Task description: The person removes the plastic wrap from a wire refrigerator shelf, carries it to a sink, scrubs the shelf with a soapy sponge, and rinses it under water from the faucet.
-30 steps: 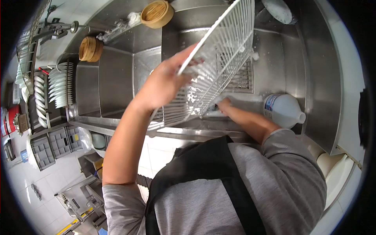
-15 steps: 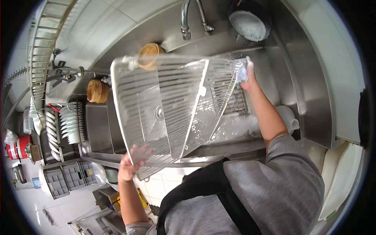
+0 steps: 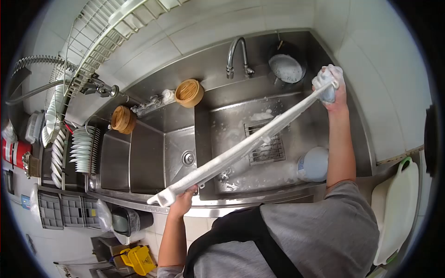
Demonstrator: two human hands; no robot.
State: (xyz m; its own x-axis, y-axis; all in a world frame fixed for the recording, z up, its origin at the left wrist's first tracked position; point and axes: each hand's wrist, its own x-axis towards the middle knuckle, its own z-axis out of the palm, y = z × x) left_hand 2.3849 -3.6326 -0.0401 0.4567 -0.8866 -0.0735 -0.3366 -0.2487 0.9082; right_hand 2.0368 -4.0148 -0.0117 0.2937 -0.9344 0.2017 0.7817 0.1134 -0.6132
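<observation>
A long white wire rack (image 3: 241, 146) is seen edge-on, slanting over the steel sink from lower left to upper right. My left hand (image 3: 183, 201) grips its lower left end near the sink's front edge. At the upper right end, my right hand (image 3: 333, 88) presses a foamy, pale blue cloth against the rack; suds cover most of its fingers. Below the rack, a small metal grate (image 3: 271, 150) lies in the sudsy right basin (image 3: 296, 109). A large plastic jug (image 3: 315, 164) lies beside my right forearm.
Bamboo steamers (image 3: 189, 92) stand on the sink's back ledge. Behind the right basin are a faucet (image 3: 237, 55) and a dark pan with suds (image 3: 287, 67). Plates (image 3: 84, 150) stand racked at left. A wire shelf (image 3: 104, 44) hangs at upper left. A steel wall bounds the right side.
The rack has turned from face-on to edge-on. My right hand has moved up and right with the cloth, my left hand rightward along the near side. The view has shifted too.
</observation>
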